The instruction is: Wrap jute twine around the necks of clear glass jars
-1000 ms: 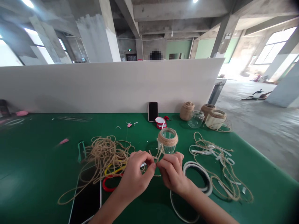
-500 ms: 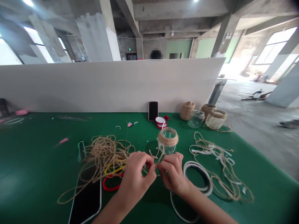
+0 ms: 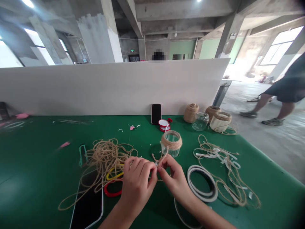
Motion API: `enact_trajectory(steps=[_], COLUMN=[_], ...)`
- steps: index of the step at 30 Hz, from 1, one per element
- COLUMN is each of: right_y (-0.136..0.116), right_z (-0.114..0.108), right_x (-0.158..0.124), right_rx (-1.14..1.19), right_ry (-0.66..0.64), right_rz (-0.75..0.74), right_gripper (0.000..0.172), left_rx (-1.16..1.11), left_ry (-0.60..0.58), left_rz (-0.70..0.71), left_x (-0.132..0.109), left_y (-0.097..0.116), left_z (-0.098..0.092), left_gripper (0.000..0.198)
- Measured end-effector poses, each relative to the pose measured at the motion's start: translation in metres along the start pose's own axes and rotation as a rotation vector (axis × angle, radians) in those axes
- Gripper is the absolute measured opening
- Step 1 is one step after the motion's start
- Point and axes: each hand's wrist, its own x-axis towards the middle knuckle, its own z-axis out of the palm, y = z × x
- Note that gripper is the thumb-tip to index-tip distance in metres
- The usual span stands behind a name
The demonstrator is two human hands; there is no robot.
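My left hand and my right hand meet fingertip to fingertip over the green table. Both pinch the end of a jute twine strand that runs up to a small glass jar. Twine is wound round the jar's neck. The jar stands upright just beyond my fingers. A loose tangle of jute twine lies to the left of my left hand.
A phone lies face up at the near left, beside red and yellow rings. White tape rolls and more twine lie to the right. Wrapped jars, a bare jar and a standing phone line the white partition. A person walks at far right.
My hands have shifted slightly toward me and lower, still pinching the twine. A person has walked into view on the floor at the far right.
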Motion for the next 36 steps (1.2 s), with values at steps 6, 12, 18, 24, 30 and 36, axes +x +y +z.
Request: enact_trajectory(steps=[6, 12, 18, 24, 30, 36], right_y=[0.000, -0.002, -0.003, -0.003, -0.001, 0.003], right_z=[0.002, -0.002, -0.014, -0.017, -0.009, -0.006], right_x=[0.001, 0.005, 0.015, 0.015, 0.012, 0.011], right_rx=[0.109, 0.207, 0.341, 0.419, 0.353, 0.343], right_ry=[-0.001, -0.073, -0.277, -0.300, -0.231, -0.153], right_rz=[0.091, 0.172, 0.345, 0.385, 0.366, 0.369], right_gripper=[0.009, 0.008, 0.005, 0.008, 0.013, 0.009], left_rx=[0.016, 0.062, 0.037, 0.010, 0.033, 0.059], left_ry=[-0.007, -0.052, -0.118, -0.148, -0.090, -0.097], left_rz=[-0.010, -0.018, -0.025, -0.051, -0.066, -0.056], left_x=[-0.002, 0.000, 0.001, 0.000, -0.001, -0.001], left_y=[0.000, -0.001, -0.004, -0.005, -0.003, -0.004], left_z=[0.005, 0.007, 0.006, 0.007, 0.009, 0.011], left_gripper=[0.012, 0.015, 0.017, 0.017, 0.017, 0.017])
